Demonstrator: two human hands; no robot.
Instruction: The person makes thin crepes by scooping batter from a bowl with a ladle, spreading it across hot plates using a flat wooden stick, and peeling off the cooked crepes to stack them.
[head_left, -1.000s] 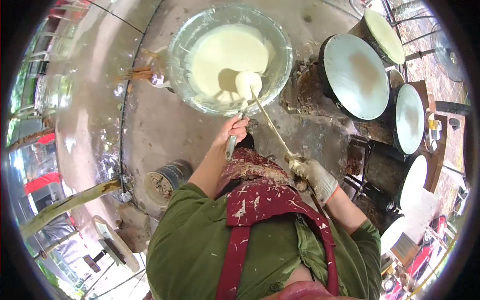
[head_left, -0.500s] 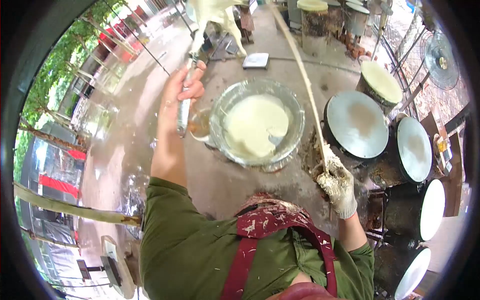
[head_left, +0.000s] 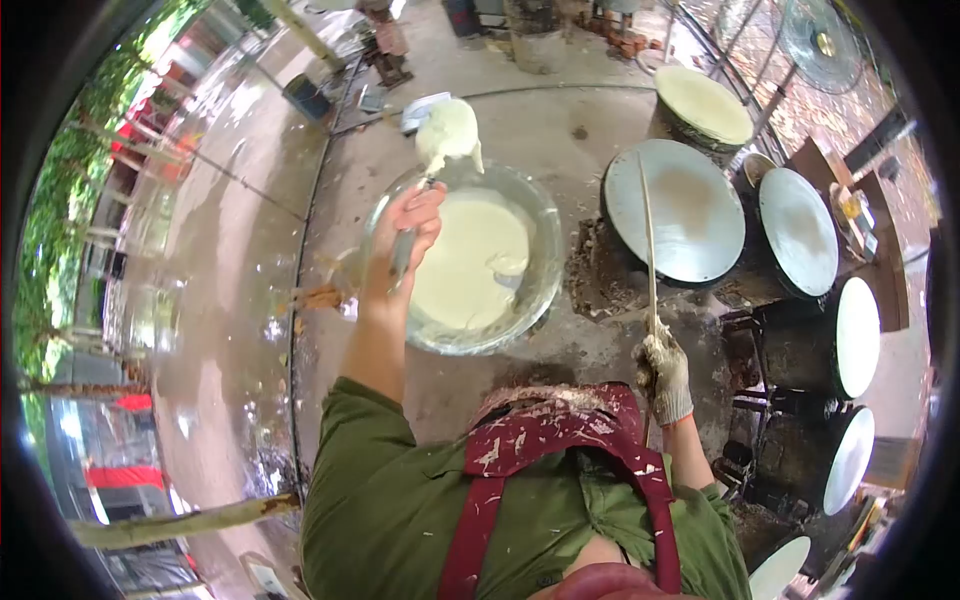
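My left hand is wrapped tight round the metal handle of a ladle, which sits up above the far rim of the bowl, its cup loaded and coated with pale batter. I'd guess that load is heavy for its size and slippery – thick, creamy stuff that clings and runs, so the grip wants to stay low on the handle, clear of the wet end. The bowl itself looks like thin shiny metal, round and shallow, sitting on the wet concrete floor just under that hand. My gloved right hand is closed round a long thin stick – stiff and light by the look of it, batter-crusted near the glove. Beyond the stick lie flat round griddles, smooth grey discs.
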